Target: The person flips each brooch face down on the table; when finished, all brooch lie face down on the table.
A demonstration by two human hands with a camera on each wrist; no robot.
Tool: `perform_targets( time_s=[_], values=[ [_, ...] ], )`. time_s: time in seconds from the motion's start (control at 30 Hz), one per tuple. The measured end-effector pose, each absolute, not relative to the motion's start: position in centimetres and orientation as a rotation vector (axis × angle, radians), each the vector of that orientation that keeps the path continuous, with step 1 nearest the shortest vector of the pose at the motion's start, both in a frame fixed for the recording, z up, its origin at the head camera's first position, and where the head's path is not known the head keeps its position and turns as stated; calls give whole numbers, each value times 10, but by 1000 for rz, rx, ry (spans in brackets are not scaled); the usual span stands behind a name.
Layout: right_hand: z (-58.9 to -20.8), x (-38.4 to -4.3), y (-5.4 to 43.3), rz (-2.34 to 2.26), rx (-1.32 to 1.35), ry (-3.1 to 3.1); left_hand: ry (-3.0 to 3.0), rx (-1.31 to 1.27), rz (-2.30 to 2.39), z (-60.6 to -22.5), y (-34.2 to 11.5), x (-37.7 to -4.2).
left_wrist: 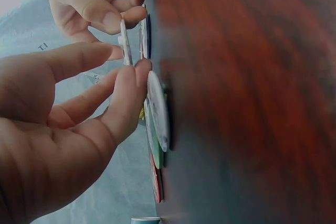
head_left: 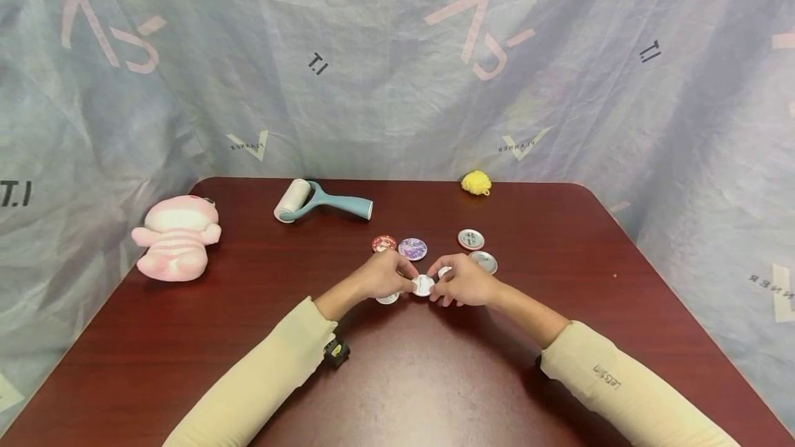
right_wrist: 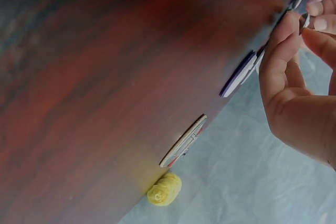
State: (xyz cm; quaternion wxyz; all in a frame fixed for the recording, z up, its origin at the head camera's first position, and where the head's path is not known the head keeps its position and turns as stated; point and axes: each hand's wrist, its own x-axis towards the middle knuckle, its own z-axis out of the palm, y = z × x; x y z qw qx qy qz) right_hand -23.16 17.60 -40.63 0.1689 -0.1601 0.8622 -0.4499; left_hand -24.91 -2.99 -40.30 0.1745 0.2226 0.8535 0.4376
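Note:
A small round badge (head_left: pixel 423 285), white on its upturned face, is between both hands just above the table. My left hand (head_left: pixel 380 274) pinches its left edge between thumb and fingers. From the other side my right hand (head_left: pixel 468 281) pinches the right edge. In the left wrist view the badge (left_wrist: pixel 125 43) stands edge-on between the fingertips. Around the hands lie more badges: a red one (head_left: pixel 384 243), a purple one (head_left: pixel 413 249), a white one (head_left: pixel 388 299) partly under the left hand, and two silvery ones (head_left: pixel 470 239) behind the right hand.
A lint roller (head_left: pixel 338 204) with a blue handle lies at the back. The pink plush toy (head_left: pixel 177 236) is at the table's left edge. At the rear edge sits a yellow fuzzy ball (head_left: pixel 476 183). Printed cloth hangs behind the brown table (head_left: pixel 590 281).

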Motion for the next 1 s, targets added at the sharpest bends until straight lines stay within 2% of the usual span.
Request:
perform_targets(
  time_s=[0.53, 1.0],
  values=[
    [-408, -233, 176, -1218, -470, 2469, 2581, 708, 1024, -403, -27, -250],
    [-409, -234, 176, -1170, -435, 2494, 2477, 769, 1010, -397, -29, -244]
  ],
)
